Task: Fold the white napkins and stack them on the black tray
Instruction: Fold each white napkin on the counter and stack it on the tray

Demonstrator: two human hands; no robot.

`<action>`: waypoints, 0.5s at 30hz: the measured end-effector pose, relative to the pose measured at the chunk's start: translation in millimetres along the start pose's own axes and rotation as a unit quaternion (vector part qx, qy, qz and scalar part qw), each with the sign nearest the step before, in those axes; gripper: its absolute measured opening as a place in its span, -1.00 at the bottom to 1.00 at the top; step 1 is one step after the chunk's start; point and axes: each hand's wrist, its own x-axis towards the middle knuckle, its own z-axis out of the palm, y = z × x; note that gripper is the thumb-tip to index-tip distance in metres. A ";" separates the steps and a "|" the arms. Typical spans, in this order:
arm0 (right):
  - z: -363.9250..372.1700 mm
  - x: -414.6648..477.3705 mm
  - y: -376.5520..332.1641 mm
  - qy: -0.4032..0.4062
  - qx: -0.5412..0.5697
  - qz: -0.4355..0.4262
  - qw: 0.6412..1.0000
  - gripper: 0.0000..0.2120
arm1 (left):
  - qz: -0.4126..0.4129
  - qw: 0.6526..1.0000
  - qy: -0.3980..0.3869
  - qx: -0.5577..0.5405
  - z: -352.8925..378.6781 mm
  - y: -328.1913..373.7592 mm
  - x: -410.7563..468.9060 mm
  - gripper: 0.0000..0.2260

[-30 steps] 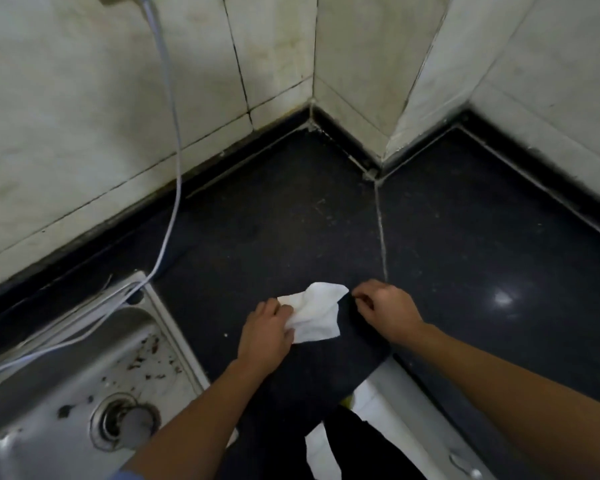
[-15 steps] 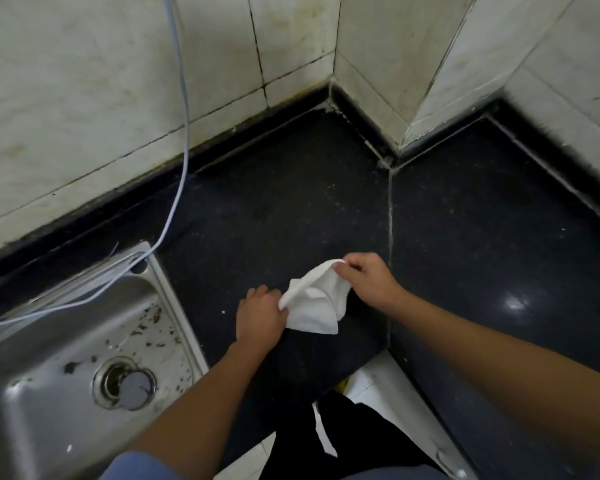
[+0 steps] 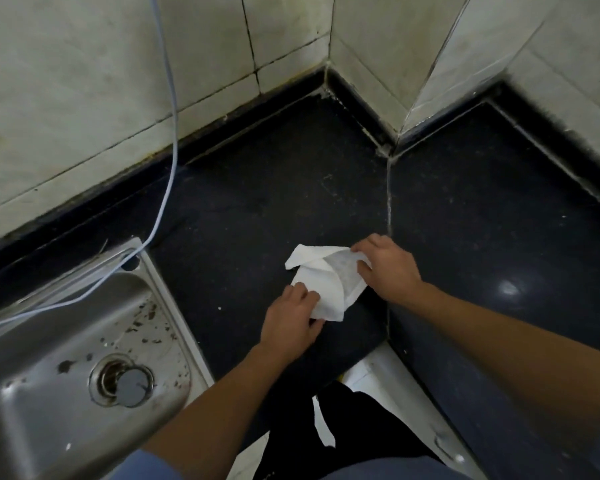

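A single white napkin lies rumpled and partly folded on the black countertop, near its front edge. My left hand pinches the napkin's near left edge between thumb and fingers. My right hand grips the napkin's far right corner, with a thin layer lifted under its fingers. No black tray shows anywhere in view.
A steel sink with a drain plug sits to the left. A pale cable hangs down the tiled wall onto the sink's rim. The counter bends around a wall corner and continues to the right.
My right hand has carried its corner of the napkin outward to the right, spreading the sheet wider. My left hand has stayed on the near left edge.
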 end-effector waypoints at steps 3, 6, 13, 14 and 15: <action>12.1 -2.2 2.1 -0.124 0.021 0.010 0.992 -0.67 | -0.003 0.999 -0.027 0.042 4.7 -2.3 9.3 -0.80; 17.6 -4.2 4.9 -0.127 0.043 0.033 0.990 -0.70 | -0.073 0.995 -0.003 -0.064 -1.1 -6.3 18.0 -0.89; 16.0 -5.9 1.9 -0.137 0.012 0.044 0.989 -0.72 | -0.426 0.775 0.038 -0.465 -22.8 -53.1 2.3 -0.88; 13.1 -3.5 -0.4 -0.152 -0.006 0.044 0.987 -0.71 | -0.448 0.761 0.029 -0.467 -23.0 -59.1 -1.2 -0.88; 9.5 -0.3 -3.5 -0.162 -0.024 0.043 0.986 -0.70 | -0.461 0.759 0.038 -0.458 -23.1 -62.9 -3.8 -0.88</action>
